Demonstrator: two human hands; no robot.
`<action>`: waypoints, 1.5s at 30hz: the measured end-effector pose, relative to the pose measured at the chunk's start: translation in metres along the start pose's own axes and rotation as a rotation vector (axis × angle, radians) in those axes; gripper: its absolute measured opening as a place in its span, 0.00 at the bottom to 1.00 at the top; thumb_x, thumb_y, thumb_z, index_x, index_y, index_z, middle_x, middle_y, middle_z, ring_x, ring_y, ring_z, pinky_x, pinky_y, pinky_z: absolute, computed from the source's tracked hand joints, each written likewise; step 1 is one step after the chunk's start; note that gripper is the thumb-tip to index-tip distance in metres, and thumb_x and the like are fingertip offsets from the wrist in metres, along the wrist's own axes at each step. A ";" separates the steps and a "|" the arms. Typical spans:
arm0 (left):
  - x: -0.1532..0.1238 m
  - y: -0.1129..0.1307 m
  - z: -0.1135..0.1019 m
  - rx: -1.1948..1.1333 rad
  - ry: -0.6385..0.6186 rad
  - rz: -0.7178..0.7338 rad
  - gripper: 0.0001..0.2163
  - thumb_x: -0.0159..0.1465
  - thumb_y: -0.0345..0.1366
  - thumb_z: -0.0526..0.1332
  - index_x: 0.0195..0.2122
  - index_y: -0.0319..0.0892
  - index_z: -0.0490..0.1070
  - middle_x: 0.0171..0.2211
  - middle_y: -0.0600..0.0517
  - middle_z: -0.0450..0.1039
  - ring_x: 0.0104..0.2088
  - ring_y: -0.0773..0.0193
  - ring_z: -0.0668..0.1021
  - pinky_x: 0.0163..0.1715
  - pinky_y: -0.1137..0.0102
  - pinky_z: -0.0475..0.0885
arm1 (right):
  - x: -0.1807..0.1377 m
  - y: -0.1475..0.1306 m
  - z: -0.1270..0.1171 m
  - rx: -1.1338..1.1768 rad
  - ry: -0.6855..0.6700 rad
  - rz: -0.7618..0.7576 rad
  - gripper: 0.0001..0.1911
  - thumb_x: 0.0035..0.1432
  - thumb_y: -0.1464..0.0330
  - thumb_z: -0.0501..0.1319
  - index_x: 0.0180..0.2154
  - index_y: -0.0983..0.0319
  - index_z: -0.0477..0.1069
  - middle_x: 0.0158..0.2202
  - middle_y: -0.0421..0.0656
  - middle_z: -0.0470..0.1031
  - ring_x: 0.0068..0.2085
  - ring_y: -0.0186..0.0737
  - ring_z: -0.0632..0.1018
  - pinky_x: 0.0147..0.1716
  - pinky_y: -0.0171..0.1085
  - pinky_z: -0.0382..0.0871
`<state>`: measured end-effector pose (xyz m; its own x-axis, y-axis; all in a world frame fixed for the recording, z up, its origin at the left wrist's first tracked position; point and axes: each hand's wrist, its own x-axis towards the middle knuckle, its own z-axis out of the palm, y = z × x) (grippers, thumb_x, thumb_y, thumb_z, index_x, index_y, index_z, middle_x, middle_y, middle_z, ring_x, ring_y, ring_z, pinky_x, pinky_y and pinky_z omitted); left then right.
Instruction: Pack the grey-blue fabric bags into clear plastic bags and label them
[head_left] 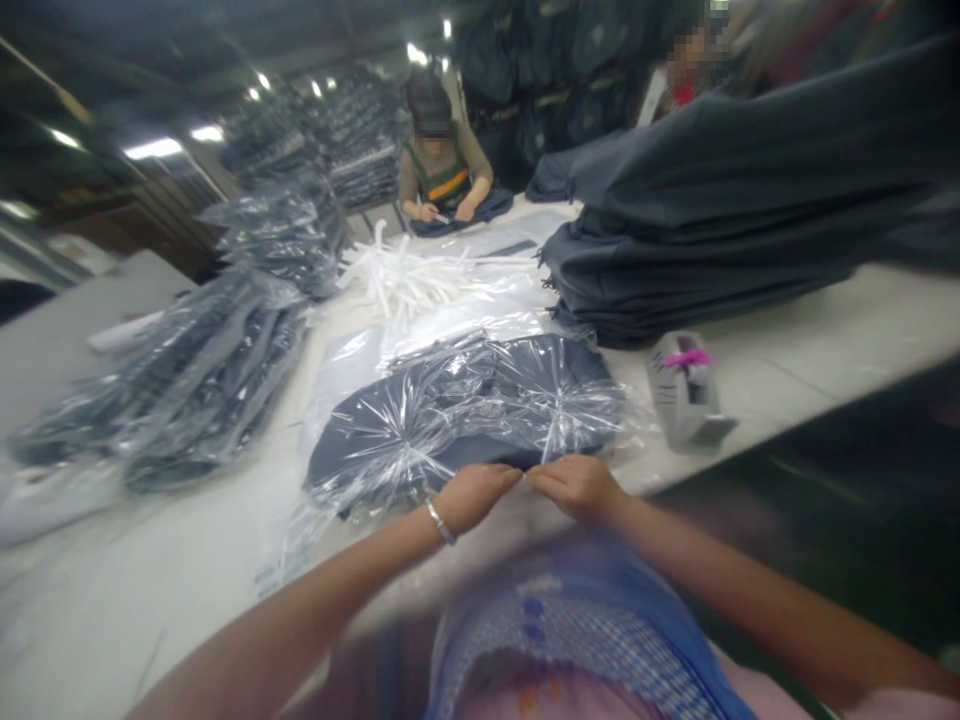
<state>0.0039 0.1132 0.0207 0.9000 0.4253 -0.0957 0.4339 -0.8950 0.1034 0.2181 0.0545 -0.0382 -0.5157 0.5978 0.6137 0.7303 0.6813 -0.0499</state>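
Note:
A folded dark grey garment (480, 447) lies on the table in front of me, with a crinkled clear plastic bag (409, 435) pulled over much of it. At the near edge of the garment, my left hand (480, 492) is closed in a pinch and wears a silver bracelet (440, 522). Close beside it, my right hand (579, 487) also pinches that edge. The fingertips of both hands nearly meet. Whether they grip cloth, plastic film or both is too small to make out.
A grey tape dispenser (682, 395) stands to the right. Behind it rises a tall pile of dark garments (720, 220). White strips (405, 275) lie beyond the bag. Bagged garments (202, 370) are heaped at left. Across the white table (187, 570), a person (442, 165) handles dark cloth.

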 end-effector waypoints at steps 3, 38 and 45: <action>-0.001 0.002 0.006 -0.131 0.026 -0.024 0.21 0.67 0.23 0.49 0.59 0.42 0.65 0.51 0.47 0.77 0.46 0.62 0.80 0.45 0.68 0.75 | -0.001 -0.003 0.004 0.022 -0.014 0.022 0.13 0.66 0.74 0.54 0.39 0.61 0.77 0.34 0.44 0.81 0.32 0.34 0.77 0.29 0.33 0.62; -0.013 -0.002 -0.020 -0.311 0.098 -0.296 0.18 0.67 0.47 0.58 0.55 0.48 0.71 0.47 0.50 0.80 0.45 0.57 0.81 0.43 0.67 0.74 | 0.005 0.000 -0.014 -0.008 -0.024 0.148 0.09 0.64 0.72 0.58 0.43 0.58 0.76 0.39 0.40 0.82 0.32 0.35 0.79 0.33 0.36 0.65; -0.041 -0.001 -0.035 -0.178 0.237 -0.289 0.08 0.66 0.41 0.61 0.43 0.46 0.75 0.37 0.52 0.78 0.37 0.62 0.79 0.37 0.70 0.73 | 0.073 0.009 -0.042 0.070 -0.073 0.260 0.21 0.64 0.57 0.58 0.54 0.60 0.71 0.57 0.49 0.73 0.53 0.47 0.75 0.52 0.44 0.68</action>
<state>-0.0326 0.1016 0.0594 0.7157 0.6935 0.0824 0.6519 -0.7057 0.2774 0.2060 0.0867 0.0387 -0.3483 0.7834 0.5148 0.8109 0.5272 -0.2538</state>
